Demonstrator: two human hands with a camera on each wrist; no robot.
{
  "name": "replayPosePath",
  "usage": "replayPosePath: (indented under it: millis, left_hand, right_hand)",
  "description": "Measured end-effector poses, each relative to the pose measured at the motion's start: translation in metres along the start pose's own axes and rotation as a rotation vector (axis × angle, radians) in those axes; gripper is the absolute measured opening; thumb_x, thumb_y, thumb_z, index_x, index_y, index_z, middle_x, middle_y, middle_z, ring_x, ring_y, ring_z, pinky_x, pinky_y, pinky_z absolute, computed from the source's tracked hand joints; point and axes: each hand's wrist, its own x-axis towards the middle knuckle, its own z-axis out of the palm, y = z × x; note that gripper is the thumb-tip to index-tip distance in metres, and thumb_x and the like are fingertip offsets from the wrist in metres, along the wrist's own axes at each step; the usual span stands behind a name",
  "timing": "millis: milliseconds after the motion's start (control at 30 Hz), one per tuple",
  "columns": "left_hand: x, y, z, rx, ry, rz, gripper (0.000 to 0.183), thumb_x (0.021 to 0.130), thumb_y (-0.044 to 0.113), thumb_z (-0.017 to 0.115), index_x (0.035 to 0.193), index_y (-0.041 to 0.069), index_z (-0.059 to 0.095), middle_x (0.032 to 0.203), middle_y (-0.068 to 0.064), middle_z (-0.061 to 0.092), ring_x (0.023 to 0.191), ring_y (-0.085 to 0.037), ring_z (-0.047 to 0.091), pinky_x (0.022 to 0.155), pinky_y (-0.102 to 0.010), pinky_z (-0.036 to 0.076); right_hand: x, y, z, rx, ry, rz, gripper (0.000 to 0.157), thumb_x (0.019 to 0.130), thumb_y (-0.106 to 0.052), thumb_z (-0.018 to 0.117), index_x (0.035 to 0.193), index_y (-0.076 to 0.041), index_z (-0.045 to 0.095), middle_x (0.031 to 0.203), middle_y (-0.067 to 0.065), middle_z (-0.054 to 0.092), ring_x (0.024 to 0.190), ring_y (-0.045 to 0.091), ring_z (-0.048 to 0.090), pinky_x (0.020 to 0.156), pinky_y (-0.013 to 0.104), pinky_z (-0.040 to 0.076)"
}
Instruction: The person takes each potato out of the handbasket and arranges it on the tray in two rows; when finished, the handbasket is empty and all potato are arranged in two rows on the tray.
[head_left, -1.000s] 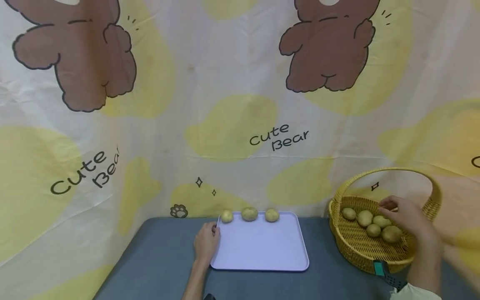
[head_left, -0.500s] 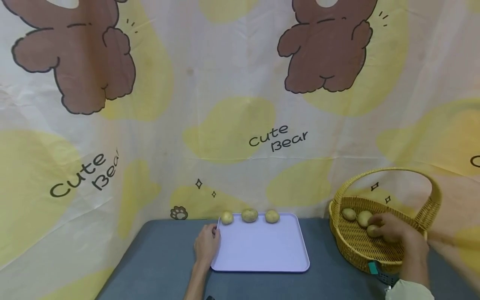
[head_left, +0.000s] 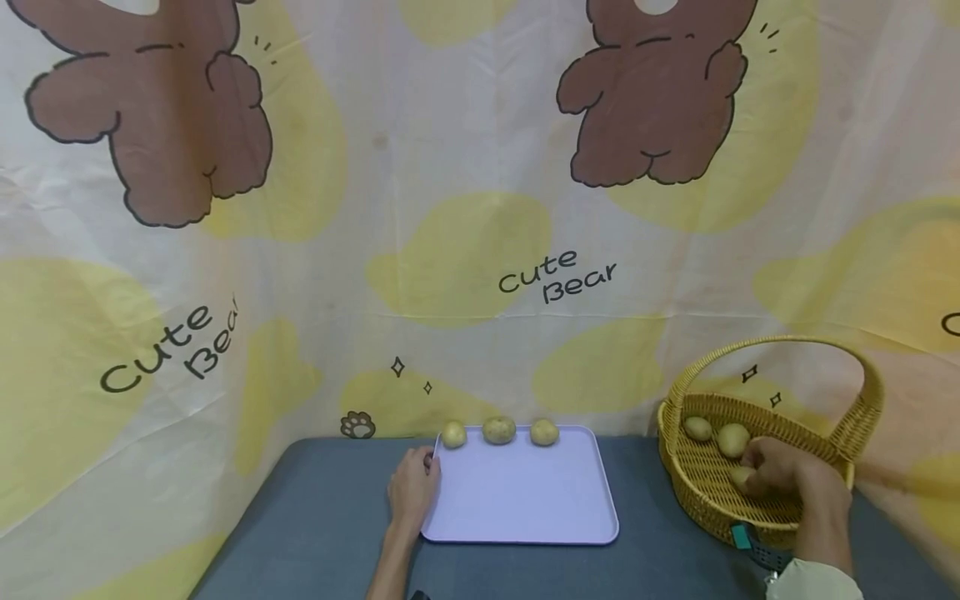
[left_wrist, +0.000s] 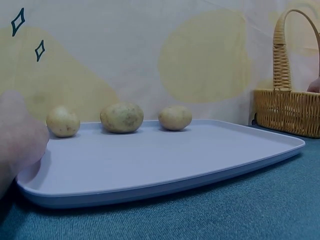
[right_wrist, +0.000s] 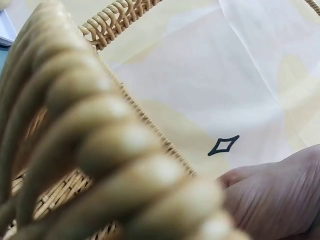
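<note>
My left hand (head_left: 412, 487) grips the left rim of a pale lilac tray (head_left: 525, 492). Along the tray's far edge stand three potatoes: a left one (head_left: 453, 434), a middle one (head_left: 499, 430) and a right one (head_left: 544, 432). Inside a yellow wicker basket (head_left: 701, 492) at the right, my right hand (head_left: 783, 471) curls its fingers at a small potato (head_left: 741, 478), whose left part shows. Its fingertips are hidden. Two more potatoes, a small one (head_left: 697, 428) and a larger one (head_left: 732, 440), lie farther back in the basket.
The basket's tall arched handle (head_left: 780, 338) rises over the right hand's area. A woven rim (right_wrist: 115, 130) fills much of the right wrist view. Behind the dark grey table (head_left: 330, 517) hangs a cloth printed with bears (head_left: 652, 117).
My right hand has gone down into the basket and its fingers have curled. The small potato has shifted toward me; the larger one has moved slightly. The left hand stays at the tray.
</note>
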Motion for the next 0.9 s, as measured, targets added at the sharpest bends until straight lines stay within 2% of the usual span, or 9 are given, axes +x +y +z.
replayPosePath:
  millis: [100,300,433,500,633,833,900]
  left_hand:
    - [0.000,0.000,0.000,-0.005,-0.004,-0.002,0.023,0.096,0.016,0.070,0.113,0.004,0.077,0.088,-0.007,0.068,0.071,-0.018,0.060,0.060,-0.035,0.044]
    - [0.000,0.002,0.000,0.005,-0.022,-0.015,0.024,0.096,0.017,0.069,0.115,0.004,0.076,0.089,-0.007,0.067,0.071,-0.017,0.059,0.060,-0.035,0.043]
    - [0.000,0.002,0.001,0.008,-0.017,-0.017,0.023,0.096,0.017,0.070,0.114,0.005,0.077,0.088,-0.006,0.067,0.071,-0.017,0.059,0.060,-0.035,0.043]
    - [0.000,0.001,0.001,0.006,-0.013,-0.013,0.023,0.096,0.017,0.070,0.113,0.005,0.077,0.088,-0.006,0.067,0.071,-0.017,0.059,0.060,-0.035,0.043]
    - [0.000,0.000,0.002,0.006,-0.013,-0.010,0.023,0.096,0.016,0.070,0.113,0.004,0.077,0.087,-0.006,0.067,0.070,-0.017,0.059,0.059,-0.035,0.043]
    - [0.000,0.000,0.002,0.006,-0.006,-0.003,0.022,0.095,0.015,0.071,0.113,0.003,0.077,0.087,-0.006,0.068,0.069,-0.016,0.058,0.058,-0.034,0.043]
    - [0.000,0.001,0.001,0.003,-0.005,-0.003,0.022,0.095,0.015,0.071,0.113,0.004,0.077,0.088,-0.007,0.068,0.069,-0.017,0.059,0.059,-0.034,0.044]
  right_hand:
    - [-0.001,0.000,-0.001,0.009,0.012,-0.006,0.014,0.086,-0.010,0.072,0.084,-0.007,0.059,0.078,-0.001,0.051,0.070,0.015,0.046,0.063,0.031,0.037]
    - [-0.004,-0.006,-0.009,0.102,0.011,-0.162,0.013,0.083,-0.005,0.063,0.088,-0.004,0.051,0.075,0.000,0.044,0.066,0.010,0.042,0.060,0.030,0.035]
    - [-0.009,-0.015,-0.017,0.074,-0.001,-0.236,0.013,0.086,-0.009,0.059,0.094,-0.002,0.051,0.079,0.001,0.046,0.067,0.007,0.042,0.060,0.029,0.035]
    - [-0.011,-0.021,-0.021,0.045,-0.002,-0.231,0.019,0.088,-0.013,0.057,0.101,0.001,0.055,0.083,0.002,0.050,0.068,0.007,0.044,0.061,0.030,0.038]
    - [-0.019,-0.031,-0.027,0.062,-0.034,-0.220,0.032,0.095,-0.017,0.055,0.117,0.007,0.056,0.089,0.005,0.056,0.069,0.010,0.049,0.061,0.032,0.044]
    - [-0.032,-0.047,-0.030,0.099,-0.054,-0.227,0.021,0.100,-0.015,0.054,0.110,0.003,0.054,0.084,0.003,0.054,0.063,0.008,0.049,0.058,0.030,0.047]
    - [-0.036,-0.053,-0.030,0.100,-0.060,-0.228,0.024,0.102,-0.016,0.054,0.113,0.006,0.054,0.086,0.004,0.055,0.062,0.009,0.049,0.058,0.030,0.047]
